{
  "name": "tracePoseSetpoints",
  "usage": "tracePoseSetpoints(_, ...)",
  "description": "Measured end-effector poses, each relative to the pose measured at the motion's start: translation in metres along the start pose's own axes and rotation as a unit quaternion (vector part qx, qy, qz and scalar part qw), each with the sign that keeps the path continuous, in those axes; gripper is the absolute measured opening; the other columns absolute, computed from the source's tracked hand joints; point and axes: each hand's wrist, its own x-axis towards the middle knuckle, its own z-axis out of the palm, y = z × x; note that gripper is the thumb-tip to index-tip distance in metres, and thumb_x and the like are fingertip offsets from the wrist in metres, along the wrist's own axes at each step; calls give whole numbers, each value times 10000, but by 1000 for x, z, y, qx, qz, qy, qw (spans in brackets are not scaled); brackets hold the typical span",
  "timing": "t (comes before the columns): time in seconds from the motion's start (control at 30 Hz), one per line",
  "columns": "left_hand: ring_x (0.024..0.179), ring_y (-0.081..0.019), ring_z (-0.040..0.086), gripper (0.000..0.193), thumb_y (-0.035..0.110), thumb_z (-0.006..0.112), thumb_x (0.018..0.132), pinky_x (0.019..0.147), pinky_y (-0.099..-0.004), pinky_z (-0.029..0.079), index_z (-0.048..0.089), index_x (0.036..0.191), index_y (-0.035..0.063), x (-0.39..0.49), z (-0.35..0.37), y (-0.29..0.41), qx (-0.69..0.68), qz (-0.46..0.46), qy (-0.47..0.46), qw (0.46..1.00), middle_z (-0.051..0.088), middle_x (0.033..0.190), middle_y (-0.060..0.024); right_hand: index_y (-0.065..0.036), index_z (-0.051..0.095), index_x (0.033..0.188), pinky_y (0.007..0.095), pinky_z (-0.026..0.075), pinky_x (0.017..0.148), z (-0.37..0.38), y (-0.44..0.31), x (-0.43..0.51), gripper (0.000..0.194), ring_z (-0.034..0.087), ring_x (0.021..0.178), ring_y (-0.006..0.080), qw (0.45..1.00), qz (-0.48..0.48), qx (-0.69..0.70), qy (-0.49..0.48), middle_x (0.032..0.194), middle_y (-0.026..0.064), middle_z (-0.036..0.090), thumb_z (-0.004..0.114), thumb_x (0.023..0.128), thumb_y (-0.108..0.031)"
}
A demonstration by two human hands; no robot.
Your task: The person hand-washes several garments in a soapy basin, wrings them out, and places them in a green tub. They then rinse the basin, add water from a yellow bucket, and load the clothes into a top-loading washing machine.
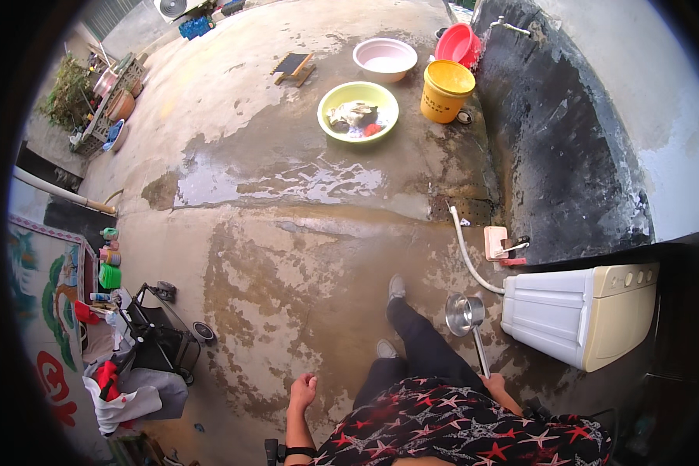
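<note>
My right hand [492,383] grips the long handle of a metal ladle [465,314], whose round bowl hangs over the wet floor beside the washing machine. My left hand [303,389] hangs at my side with its fingers curled and nothing visible in it. Farther ahead, a yellow-green basin [358,86] holds wet-looking cloths, one of them red. Behind it stands a pale pink basin [384,58]. A yellow bucket [442,96] is to their right, with a red-pink basin [459,43] tilted behind it, below a wall tap [502,23].
A white and beige washing machine [550,317] stands at right, its drain hose [466,250] lying on the floor towards a perforated drain cover. A folded stroller [157,332] with clothes is at left. A small folding stool [293,65] stands ahead. Water pools on the concrete [279,180].
</note>
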Motion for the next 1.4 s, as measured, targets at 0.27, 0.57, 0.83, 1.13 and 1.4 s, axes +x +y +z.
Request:
tracePoseSetpoints(0.27,879,-291,655,320,254,565,883,785,-361,501,618,1053,-12,73,-119,98,5,-18,30,999,673,936,-196,-34,501,714,308,335,350,-36,-204,73,242,449,412,146,930,191,298,-103,544,42,485,669,807,-182)
tracePoseSetpoints(0.57,785,-171,646,327,219,535,916,722,-297,502,573,1113,-39,144,-196,145,-138,-27,36,989,662,892,-112,-74,498,807,242,373,363,-121,-480,150,249,451,439,91,876,-102,456,-125,581,4,486,654,848,-264)
tracePoseSetpoints(0.83,757,-186,645,326,237,565,897,720,-319,500,599,1087,-25,296,-266,138,-50,-31,-21,998,676,835,-130,-90,476,704,277,324,347,-76,-582,161,319,397,404,100,898,60,430,-63,547,-20,431,606,884,-320)
tracePoseSetpoints(1.13,815,-213,639,290,219,560,904,744,-331,497,603,1067,-18,515,-432,274,19,87,45,995,670,892,-149,-109,453,762,279,316,355,-83,-718,201,357,369,397,93,794,148,590,-26,541,-33,396,574,898,-416)
tracePoseSetpoints(1.4,779,-180,647,297,204,525,932,718,-313,505,573,1090,-43,694,-502,434,5,73,-25,997,663,903,-136,-109,432,674,289,312,351,-53,-879,339,391,377,393,116,727,205,653,60,531,-8,398,572,892,-402)
